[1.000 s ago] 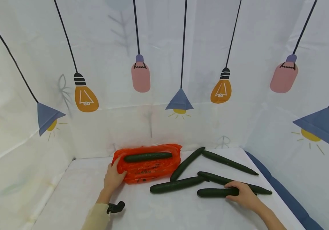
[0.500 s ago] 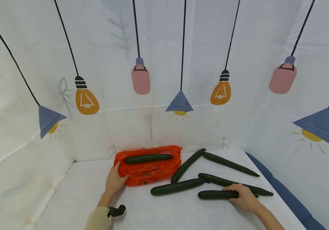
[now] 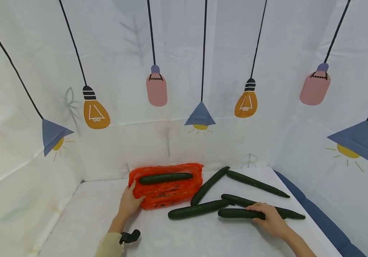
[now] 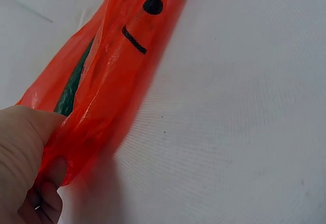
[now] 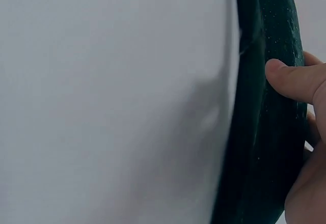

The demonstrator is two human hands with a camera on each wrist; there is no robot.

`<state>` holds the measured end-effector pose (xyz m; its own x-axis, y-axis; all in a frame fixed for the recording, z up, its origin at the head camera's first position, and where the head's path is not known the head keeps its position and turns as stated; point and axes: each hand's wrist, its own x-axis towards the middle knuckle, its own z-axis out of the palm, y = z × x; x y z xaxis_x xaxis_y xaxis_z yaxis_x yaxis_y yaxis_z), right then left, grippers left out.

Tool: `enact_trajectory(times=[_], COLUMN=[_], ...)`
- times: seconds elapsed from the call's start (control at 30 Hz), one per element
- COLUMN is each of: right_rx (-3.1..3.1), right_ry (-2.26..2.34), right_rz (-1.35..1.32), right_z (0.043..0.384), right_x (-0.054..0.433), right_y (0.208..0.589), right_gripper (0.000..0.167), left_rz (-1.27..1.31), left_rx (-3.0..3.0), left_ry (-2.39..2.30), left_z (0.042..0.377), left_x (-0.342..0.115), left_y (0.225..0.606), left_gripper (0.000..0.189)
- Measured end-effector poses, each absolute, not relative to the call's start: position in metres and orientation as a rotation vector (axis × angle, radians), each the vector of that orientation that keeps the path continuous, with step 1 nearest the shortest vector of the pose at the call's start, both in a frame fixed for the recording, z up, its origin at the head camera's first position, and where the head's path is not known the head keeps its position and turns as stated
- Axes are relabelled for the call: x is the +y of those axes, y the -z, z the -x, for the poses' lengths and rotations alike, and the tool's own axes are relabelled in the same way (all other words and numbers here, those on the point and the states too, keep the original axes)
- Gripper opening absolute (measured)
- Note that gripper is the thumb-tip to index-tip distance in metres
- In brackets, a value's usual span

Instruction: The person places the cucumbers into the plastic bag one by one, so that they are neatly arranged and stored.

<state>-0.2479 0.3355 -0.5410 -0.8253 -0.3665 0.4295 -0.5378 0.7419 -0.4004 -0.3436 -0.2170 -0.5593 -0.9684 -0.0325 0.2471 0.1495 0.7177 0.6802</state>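
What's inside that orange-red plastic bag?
One dark green cucumber shows lengthwise in the opening of the plastic bag, which the left hand holds at one end. Folds cover the rest, so I can't tell whether anything else is inside.

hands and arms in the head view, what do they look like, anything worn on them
The left hand wears no glove; a pale beige sleeve covers that forearm, with a small black device jutting out by the cuff. The right hand is gloveless too, and its forearm shows no sleeve where visible.
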Motion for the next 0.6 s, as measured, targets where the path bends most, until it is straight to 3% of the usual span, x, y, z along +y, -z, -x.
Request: enact_trajectory(times=[0.6], right_rx=[-2.458], right_ry=[-0.838], right_rz=[-0.889], right_z=[0.288], right_x=[0.270], right_y=[0.485], right_gripper=[0.052], left_rz=[0.072], left_rx=[-2.673], left_ry=[1.061], left_z=[0.343], left_x=[-0.220], left_y=[0.565], left_gripper=[0.084])
